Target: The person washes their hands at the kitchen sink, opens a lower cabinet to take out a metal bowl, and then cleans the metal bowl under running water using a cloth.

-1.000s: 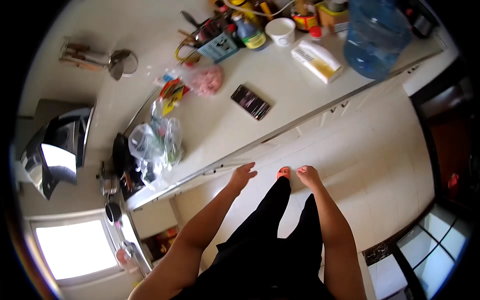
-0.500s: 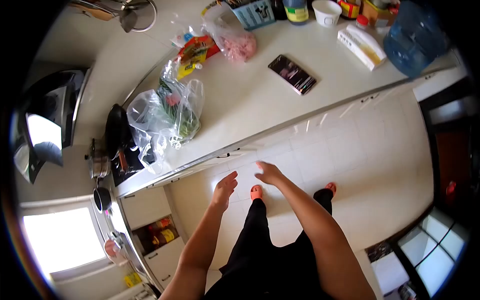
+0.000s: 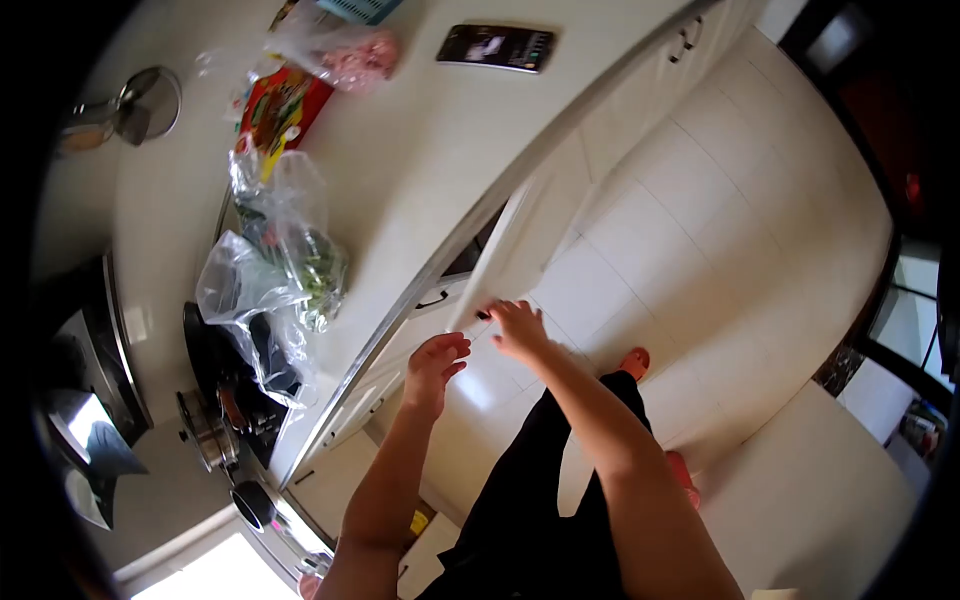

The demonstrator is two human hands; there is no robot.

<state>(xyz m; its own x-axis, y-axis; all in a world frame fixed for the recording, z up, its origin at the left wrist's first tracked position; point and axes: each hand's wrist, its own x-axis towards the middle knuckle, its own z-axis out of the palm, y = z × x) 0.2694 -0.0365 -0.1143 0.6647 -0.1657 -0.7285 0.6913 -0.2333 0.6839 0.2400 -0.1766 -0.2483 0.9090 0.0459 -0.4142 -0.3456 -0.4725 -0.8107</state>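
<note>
My right hand [image 3: 519, 329] is at the top corner of a white cabinet door [image 3: 535, 225] under the counter, its fingers hooked at the dark door handle [image 3: 483, 315]. The door stands swung out, and a dark gap shows behind it. My left hand [image 3: 436, 370] hovers just left of it near a closed cabinet front, fingers slightly curved, thumb apart, holding nothing. Another black handle [image 3: 431, 299] sits on the neighbouring front.
On the counter [image 3: 400, 180] lie a phone [image 3: 496, 48], a bag of pink meat [image 3: 365, 60], a red and yellow packet [image 3: 283, 105] and a clear plastic bag with greens [image 3: 320, 270]. A pot [image 3: 203, 430] stands by the stove. Tiled floor [image 3: 690, 250] lies right.
The view has turned and shifted, with the counter now steeper. My right hand has reached the cabinet door, which has swung open. My left hand has stayed beside it, its fingers more curved.
</note>
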